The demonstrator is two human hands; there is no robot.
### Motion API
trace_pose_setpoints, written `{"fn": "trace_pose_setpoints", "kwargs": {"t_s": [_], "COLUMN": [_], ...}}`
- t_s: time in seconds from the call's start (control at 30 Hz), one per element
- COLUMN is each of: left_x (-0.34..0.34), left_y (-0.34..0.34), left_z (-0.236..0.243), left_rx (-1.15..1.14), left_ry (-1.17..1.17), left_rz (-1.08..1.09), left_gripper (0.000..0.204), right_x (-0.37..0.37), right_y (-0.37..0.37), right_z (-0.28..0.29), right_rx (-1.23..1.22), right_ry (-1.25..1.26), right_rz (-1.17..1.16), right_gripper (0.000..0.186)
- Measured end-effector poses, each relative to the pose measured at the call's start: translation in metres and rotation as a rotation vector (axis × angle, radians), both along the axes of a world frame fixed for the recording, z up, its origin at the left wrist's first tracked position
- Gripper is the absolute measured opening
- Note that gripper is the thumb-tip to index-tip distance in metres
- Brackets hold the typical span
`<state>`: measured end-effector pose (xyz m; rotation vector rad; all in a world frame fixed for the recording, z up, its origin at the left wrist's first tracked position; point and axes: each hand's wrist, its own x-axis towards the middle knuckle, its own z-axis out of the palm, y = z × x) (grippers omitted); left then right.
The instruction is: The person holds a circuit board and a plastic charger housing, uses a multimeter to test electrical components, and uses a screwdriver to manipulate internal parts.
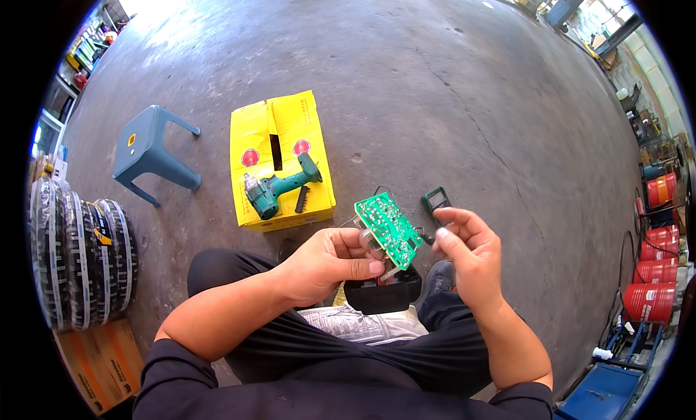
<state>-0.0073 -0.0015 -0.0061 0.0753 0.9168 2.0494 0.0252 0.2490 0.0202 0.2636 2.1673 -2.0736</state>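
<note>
Circuit board (390,230): green, rectangular, tilted, dense pale solder dots on face, dark rectangle near right edge, components bulging underneath at left. Held above black container (384,289), left of right hand (467,257). Left hand (326,264) grips board's near-left side. Right fingers curled beside board; cannot tell whether pinching anything. Handheld meter (437,200) farther off.

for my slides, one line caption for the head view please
Left hand holding a green circuit board, right hand beside it; a power tool lies on a yellow box.
</note>
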Motion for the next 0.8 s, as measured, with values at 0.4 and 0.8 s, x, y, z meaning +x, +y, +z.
{"fn": "trace_pose_setpoints", "kwargs": {"t_s": [0.4, 0.8], "left_x": [0.000, 0.002], "left_y": [-0.001, -0.001], "left_z": [0.000, 0.002], "left_rx": [0.007, -0.196], "left_ry": [-0.045, 0.086], "left_rz": [-0.018, -0.003], "left_gripper": [0.015, 0.014], "right_x": [-0.009, -0.014], "right_y": [-0.006, 0.008], "right_z": [-0.006, -0.012], "right_rx": [-0.148, -0.276], "right_ry": [-0.194, -0.134], "right_rz": [0.323, 0.071], "right_gripper": [0.057, 0.022]}}
